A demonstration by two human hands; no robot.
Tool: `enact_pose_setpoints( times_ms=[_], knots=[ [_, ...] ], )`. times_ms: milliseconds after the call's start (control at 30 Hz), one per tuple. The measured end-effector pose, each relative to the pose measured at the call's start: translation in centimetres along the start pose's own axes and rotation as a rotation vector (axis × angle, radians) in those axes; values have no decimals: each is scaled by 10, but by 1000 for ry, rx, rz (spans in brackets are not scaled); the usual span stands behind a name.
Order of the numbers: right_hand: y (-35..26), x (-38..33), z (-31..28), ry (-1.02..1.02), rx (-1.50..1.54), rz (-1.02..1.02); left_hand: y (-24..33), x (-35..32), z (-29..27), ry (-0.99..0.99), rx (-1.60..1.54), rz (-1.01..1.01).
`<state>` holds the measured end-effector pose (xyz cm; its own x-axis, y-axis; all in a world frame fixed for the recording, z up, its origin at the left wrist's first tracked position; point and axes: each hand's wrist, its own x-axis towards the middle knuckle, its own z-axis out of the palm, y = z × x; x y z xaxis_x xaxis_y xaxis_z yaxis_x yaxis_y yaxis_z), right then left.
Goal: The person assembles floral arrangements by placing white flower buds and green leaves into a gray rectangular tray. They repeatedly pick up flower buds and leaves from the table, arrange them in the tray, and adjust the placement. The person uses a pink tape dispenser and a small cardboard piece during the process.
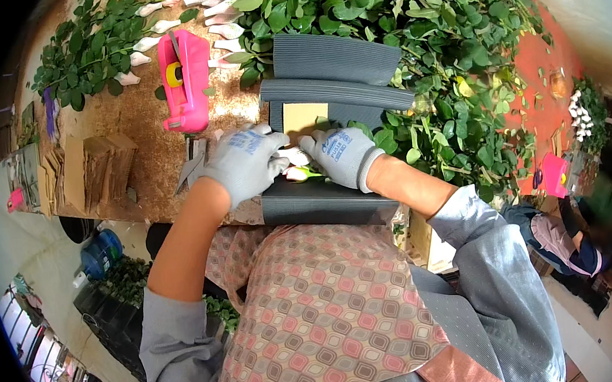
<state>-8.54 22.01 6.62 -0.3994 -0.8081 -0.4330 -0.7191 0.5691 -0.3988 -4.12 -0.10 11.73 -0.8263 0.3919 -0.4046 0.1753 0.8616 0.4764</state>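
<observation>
Flower buds (pixel 295 171) at the near edge of the surface (pixel 140 127) sit pinched in both gloved hands' closed fingers, left hand (pixel 242 162) and right hand (pixel 340 155), and squeezing hard could crush them.

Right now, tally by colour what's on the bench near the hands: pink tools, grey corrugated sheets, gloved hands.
Pink tape dispenser: 1
Grey corrugated sheets: 3 (top, middle, bottom)
Grey-gloved hands: 2 (left hand, right hand)
Total: 6
Both hands rest on pale flower buds over the bottom sheet; too hidden to count.
</observation>
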Motion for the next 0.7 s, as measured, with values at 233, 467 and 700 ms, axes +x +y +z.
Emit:
enact_pose_setpoints(
  times_ms=[233,467,700],
  knots=[
    [1,3,4,105,96,-1,-17,10,24,-36,291,97],
    [-4,0,4,17,22,21,-49,-24,-12,-121,266,-189],
    [-9,-1,-2,33,-63,-19,40,-36,5,-316,-171,51]
  ],
)
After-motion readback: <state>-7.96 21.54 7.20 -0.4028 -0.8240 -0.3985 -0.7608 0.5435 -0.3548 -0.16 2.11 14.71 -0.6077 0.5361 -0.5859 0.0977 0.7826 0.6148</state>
